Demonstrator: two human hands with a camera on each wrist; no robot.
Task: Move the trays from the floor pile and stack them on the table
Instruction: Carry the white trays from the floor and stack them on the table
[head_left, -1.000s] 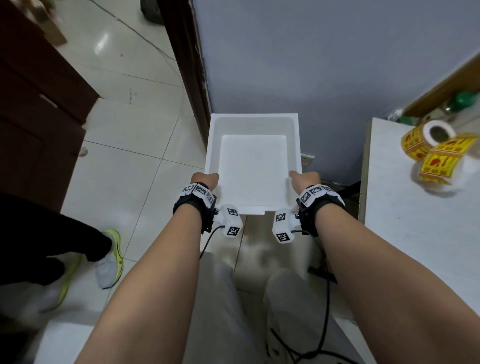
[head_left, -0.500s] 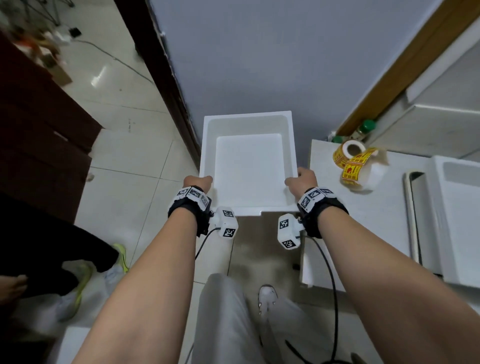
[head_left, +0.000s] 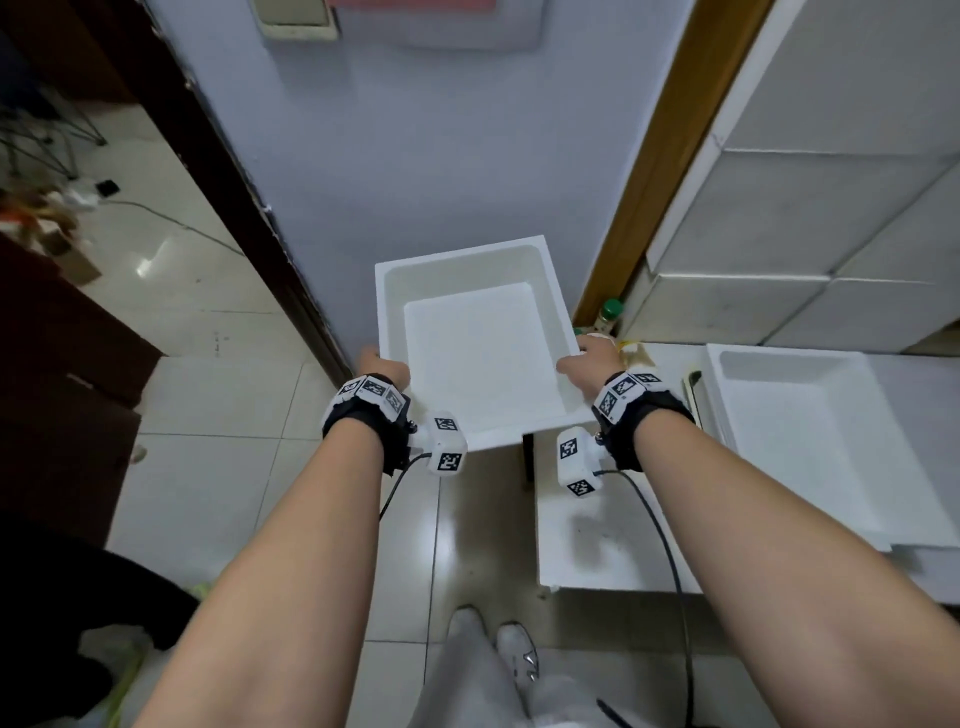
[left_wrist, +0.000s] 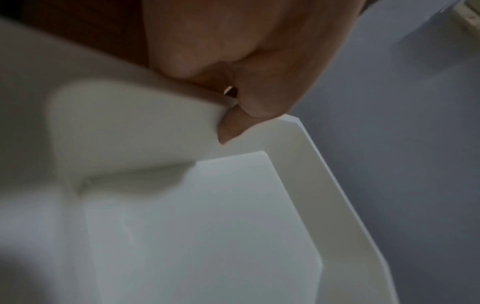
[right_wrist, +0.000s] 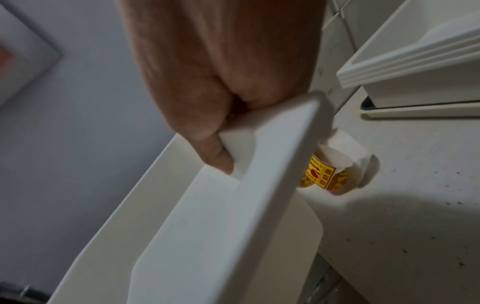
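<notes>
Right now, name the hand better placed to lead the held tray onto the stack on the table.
Right. The right hand grips the held tray on the side nearest the stacked trays on the table; the left hand holds the far rim over the floor.

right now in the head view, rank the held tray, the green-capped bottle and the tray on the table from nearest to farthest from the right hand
1. Held tray: the right hand grips its right rim.
2. Green-capped bottle: just beyond the hand, in the wall corner.
3. Tray on the table: farther off to the right, on the white table.
</notes>
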